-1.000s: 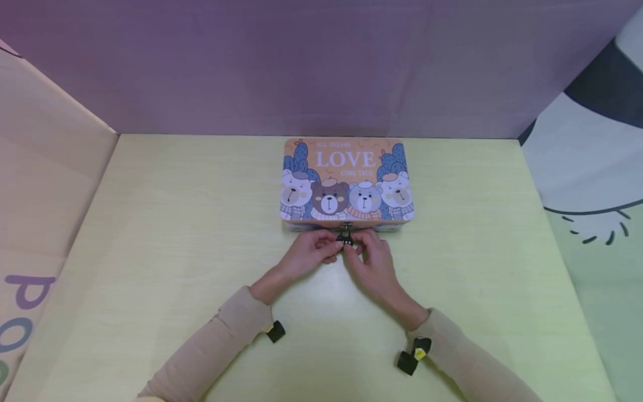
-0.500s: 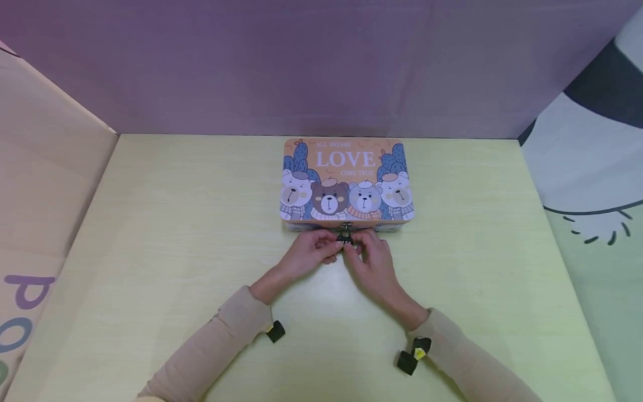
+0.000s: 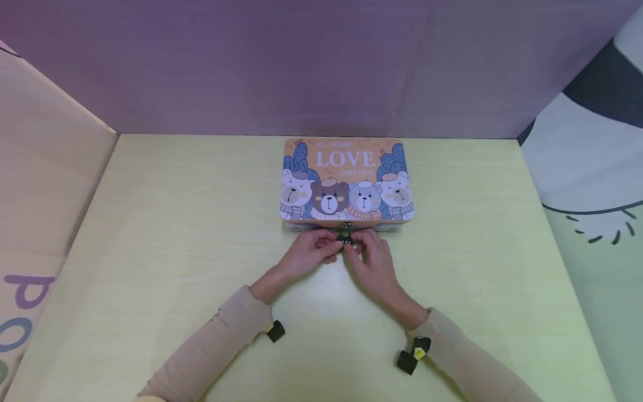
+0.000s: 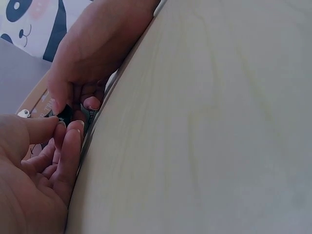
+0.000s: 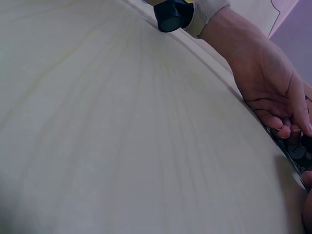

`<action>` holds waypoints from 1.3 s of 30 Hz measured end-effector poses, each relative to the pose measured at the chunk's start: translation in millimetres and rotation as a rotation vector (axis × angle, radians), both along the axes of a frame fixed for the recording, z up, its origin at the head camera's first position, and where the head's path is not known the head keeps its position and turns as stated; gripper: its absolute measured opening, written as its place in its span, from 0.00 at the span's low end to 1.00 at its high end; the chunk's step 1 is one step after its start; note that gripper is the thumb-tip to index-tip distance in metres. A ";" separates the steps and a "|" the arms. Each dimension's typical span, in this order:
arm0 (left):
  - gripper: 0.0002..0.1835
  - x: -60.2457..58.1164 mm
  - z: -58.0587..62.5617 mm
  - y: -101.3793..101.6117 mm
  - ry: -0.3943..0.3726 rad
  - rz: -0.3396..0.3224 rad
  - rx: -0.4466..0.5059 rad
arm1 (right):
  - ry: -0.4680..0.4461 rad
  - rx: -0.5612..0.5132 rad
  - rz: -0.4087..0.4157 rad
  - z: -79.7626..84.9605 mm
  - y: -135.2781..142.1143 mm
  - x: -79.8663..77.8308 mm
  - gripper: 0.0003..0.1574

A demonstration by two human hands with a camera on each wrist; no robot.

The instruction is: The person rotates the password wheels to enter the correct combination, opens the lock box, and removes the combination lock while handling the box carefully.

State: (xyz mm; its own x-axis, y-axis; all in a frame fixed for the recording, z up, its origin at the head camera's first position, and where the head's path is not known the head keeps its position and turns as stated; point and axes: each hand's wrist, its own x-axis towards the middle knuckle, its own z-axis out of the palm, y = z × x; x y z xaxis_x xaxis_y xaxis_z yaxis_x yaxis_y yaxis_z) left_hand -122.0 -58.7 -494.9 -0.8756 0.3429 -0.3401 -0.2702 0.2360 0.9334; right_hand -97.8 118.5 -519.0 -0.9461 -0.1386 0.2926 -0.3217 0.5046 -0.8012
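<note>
A small black combination padlock (image 3: 344, 239) with white marks on its body hangs from the metal clasp (image 3: 346, 225) at the front of a tin box (image 3: 346, 178). My left hand (image 3: 306, 255) pinches the padlock's left side between thumb and fingers. From the other side, my right hand (image 3: 374, 268) holds it too, thumb low on its front face. In the left wrist view the dark padlock (image 4: 65, 115) is partly covered by fingertips of both hands. The right wrist view shows my left hand (image 5: 265, 75) at the lock, with only a sliver of my right hand (image 5: 307, 209).
The box lid, closed, bears printed bears and the word LOVE. It stands at the back of a pale wooden table (image 3: 176, 223), against a purple wall panel (image 3: 321, 67). Printed side panels (image 3: 593, 162) flank the table. A black camera (image 3: 275, 331) sits at the left cuff.
Both hands and the box stay in the same place. The white marks on the padlock's front look slightly different from a second ago.
</note>
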 end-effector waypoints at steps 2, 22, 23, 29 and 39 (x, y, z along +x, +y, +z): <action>0.11 -0.3 -0.6 0.1 0.002 0.001 0.002 | 0.002 0.002 0.004 -0.3 0.1 -0.4 0.08; 0.11 -0.6 -1.3 -0.2 0.021 -0.010 -0.011 | -0.019 0.003 -0.005 -0.1 -0.1 0.1 0.07; 0.11 -0.7 -1.5 -0.2 0.021 -0.010 -0.011 | -0.026 -0.002 -0.005 0.5 -0.1 0.2 0.08; 0.11 -0.7 -1.4 0.1 0.023 -0.009 -0.007 | -0.024 -0.006 -0.005 1.8 -0.4 0.0 0.07; 0.11 -0.6 -1.9 -0.5 0.024 -0.014 -0.015 | -0.015 0.022 -0.004 0.6 -0.6 0.0 0.06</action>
